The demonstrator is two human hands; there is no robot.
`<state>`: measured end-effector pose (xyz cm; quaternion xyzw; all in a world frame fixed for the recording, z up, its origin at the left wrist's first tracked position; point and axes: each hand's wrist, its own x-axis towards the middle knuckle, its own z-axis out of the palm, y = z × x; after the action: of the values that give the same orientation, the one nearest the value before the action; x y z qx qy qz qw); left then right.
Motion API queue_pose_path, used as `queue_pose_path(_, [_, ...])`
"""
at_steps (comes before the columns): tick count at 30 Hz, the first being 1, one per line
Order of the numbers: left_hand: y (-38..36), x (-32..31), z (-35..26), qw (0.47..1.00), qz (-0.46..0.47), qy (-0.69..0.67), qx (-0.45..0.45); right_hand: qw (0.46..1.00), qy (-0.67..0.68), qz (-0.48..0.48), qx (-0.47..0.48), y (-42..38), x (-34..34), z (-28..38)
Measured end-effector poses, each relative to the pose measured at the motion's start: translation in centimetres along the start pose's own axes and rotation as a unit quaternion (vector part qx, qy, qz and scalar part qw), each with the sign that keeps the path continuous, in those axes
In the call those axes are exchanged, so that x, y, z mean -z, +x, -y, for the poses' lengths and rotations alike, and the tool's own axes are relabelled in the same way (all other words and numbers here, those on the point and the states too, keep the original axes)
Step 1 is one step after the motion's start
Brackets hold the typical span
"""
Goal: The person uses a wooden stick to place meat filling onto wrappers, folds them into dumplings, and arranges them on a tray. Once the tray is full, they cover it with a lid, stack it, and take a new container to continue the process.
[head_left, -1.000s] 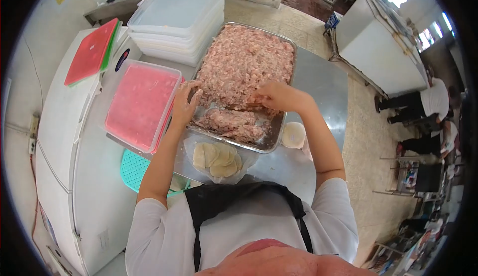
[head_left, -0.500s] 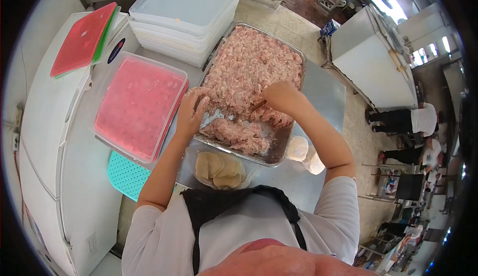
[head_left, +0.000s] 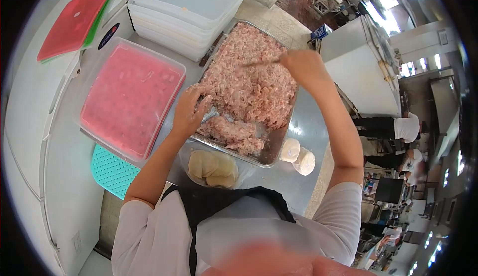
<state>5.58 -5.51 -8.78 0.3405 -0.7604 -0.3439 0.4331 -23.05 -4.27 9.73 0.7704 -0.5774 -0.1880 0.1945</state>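
Observation:
A metal tray (head_left: 272,159) full of ground meat (head_left: 249,47) lies in front of me. At its left rim my left hand (head_left: 190,110) stays with bent fingers over the edge, bits of meat stuck to them. Over the tray's right side is my right hand (head_left: 304,67), closed on the handle of a thin-bladed tool (head_left: 260,64). Its blade points left, across the upper half of the meat, and is partly blurred. A separate mound of meat (head_left: 231,134) sits at the near end, beside a patch of bare metal.
Nearer me lies a plastic bag of pale, flat rounds (head_left: 213,168). Two white round stacks (head_left: 297,155) stand right of the tray. To the left are a lidded pink container (head_left: 132,99) and a turquoise perforated piece (head_left: 113,171); stacked clear bins (head_left: 186,7) stand behind. Other people work far right.
My right hand has lifted the tool from the lower meat and moved up and to the right. My left hand keeps its place at the tray's rim. The whole view has shifted slightly.

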Motion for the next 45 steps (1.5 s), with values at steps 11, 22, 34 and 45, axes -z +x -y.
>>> queue_pose_path(11, [0.1, 0.4, 0.0, 0.995, -0.072, -0.068, 0.003, 1.0, 0.006, 0.022, 0.014, 10.3, -6.4, 5.5])
queue_pose_path(22, [0.0, 0.1, -0.1, 0.996, -0.061, -0.058, -0.029, 0.992, 0.122, -0.004, -0.008, 0.9, -4.9, 9.0])
queue_pose_path(34, [-0.4, 0.0, -0.2, 0.997, -0.053, -0.054, 0.01, 0.988, 0.131, -0.072, -0.037, -6.2, -4.6, 8.8])
queue_pose_path(45, [-0.4, 0.4, -0.2, 0.996, -0.057, -0.075, 0.007, 0.996, -0.023, -0.077, -0.047, 8.2, -4.4, -1.9])
